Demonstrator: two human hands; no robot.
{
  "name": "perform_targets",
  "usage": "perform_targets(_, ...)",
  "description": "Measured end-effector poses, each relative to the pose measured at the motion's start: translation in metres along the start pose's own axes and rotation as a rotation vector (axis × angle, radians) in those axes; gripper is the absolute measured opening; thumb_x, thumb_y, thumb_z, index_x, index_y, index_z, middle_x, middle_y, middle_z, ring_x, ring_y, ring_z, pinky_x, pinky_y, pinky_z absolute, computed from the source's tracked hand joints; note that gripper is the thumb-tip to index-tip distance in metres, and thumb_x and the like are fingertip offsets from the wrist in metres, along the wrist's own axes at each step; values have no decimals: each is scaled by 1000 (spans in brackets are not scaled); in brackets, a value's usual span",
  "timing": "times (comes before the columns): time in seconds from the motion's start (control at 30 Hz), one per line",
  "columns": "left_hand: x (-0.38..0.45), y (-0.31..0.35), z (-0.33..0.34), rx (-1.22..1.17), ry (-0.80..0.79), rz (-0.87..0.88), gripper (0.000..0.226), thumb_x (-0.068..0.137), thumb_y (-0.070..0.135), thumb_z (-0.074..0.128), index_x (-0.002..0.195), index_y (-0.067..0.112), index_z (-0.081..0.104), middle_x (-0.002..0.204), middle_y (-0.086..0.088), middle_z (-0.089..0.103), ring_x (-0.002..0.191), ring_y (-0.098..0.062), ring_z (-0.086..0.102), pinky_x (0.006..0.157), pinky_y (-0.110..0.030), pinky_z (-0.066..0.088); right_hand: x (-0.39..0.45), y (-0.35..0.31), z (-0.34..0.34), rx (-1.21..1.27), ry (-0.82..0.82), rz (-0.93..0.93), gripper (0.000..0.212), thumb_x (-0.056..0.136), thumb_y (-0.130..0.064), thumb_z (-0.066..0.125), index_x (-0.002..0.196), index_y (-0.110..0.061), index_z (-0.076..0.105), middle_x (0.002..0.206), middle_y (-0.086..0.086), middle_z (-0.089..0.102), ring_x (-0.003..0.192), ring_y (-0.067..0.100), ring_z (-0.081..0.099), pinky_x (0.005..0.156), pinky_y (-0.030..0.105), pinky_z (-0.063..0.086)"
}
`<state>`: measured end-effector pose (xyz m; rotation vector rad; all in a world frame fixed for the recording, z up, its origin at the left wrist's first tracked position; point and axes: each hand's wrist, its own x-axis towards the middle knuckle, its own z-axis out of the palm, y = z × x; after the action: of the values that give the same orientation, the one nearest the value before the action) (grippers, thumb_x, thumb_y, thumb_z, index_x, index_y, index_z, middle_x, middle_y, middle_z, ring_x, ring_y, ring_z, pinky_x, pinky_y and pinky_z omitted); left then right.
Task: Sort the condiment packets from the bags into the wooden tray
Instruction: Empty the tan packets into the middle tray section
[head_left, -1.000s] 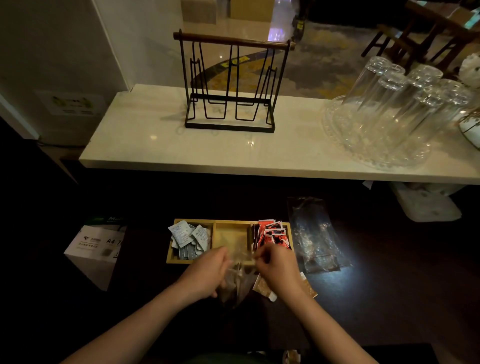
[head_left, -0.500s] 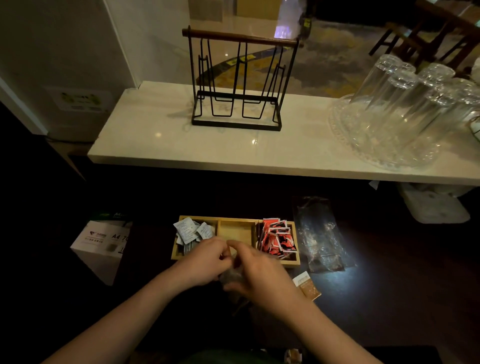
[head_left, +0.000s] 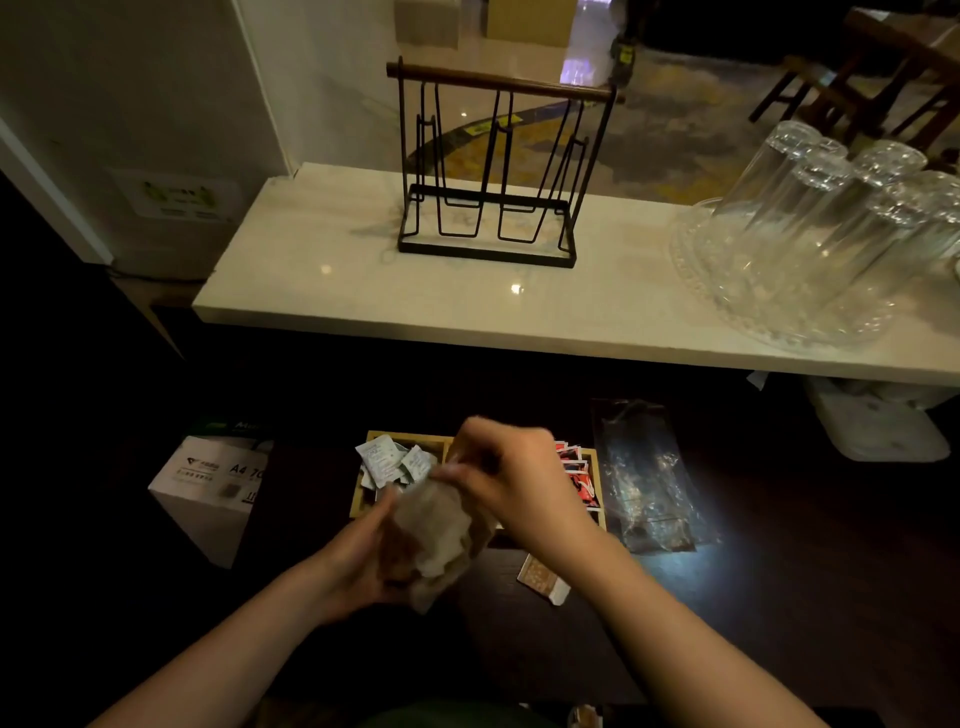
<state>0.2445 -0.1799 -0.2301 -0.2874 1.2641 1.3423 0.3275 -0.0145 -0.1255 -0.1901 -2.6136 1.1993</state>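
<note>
A wooden tray (head_left: 359, 500) with three compartments sits on the dark table. Its left compartment holds white packets (head_left: 387, 460), its right one red packets (head_left: 576, 470); my hands hide the middle one. My left hand (head_left: 358, 564) grips the bottom of a clear plastic bag (head_left: 434, 530) with brownish packets inside, raised in front of the tray. My right hand (head_left: 506, 470) pinches the bag's top edge over the tray's middle. A single brown packet (head_left: 543, 578) lies on the table near my right wrist.
An empty clear bag (head_left: 647, 478) lies right of the tray. A white A4 paper box (head_left: 208, 488) stands to the left. On the marble counter (head_left: 322, 280) behind stand a black wire rack (head_left: 493, 171) and upturned glasses (head_left: 831, 218) on a glass tray.
Both hands have lifted the bag from the table up toward the tray. My right hand rose to the bag's top edge over the tray; my left moved under the bag.
</note>
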Motion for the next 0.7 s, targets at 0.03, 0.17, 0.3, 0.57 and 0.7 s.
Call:
perform_targets(0.03,-4,1,3,-120,-95,3,73,87,69,27,113,14,67,116,-24,66,96,-43,65,74,-51,55,6,-3,-4,56,42,19,16,78,-27,73,77,-14,65,65,-14,58,67,5,59,58,13,43)
perform_targets(0.17,-19,23,11,-191,-49,216,62,91,61,26,116,17,62,88,-13,75,65,-30,70,37,-27,48,26,6,-16,64,154,25,5,81,-22,71,82,-18,68,62,-12,58,65,10,61,58,22,49)
perform_targets(0.3,-30,46,4,27,255,490,49,98,45,34,106,7,64,71,-9,73,45,-19,64,28,-21,39,35,23,-31,-17,75,64,6,85,-28,66,83,-22,67,67,-8,64,66,6,63,62,24,53)
perform_targets(0.57,-62,90,6,919,892,903,38,101,23,37,76,7,61,62,-4,57,53,-8,51,42,-11,40,40,45,-23,-168,-26,95,9,86,-26,66,90,-21,72,82,-9,68,74,4,61,68,23,52)
perform_targets(0.7,-61,97,7,1099,956,1061,29,98,19,44,78,6,60,72,-4,56,60,-11,48,49,-17,29,40,60,-15,-107,-40,159,7,84,-24,68,88,-21,72,80,-9,66,73,4,61,69,24,53)
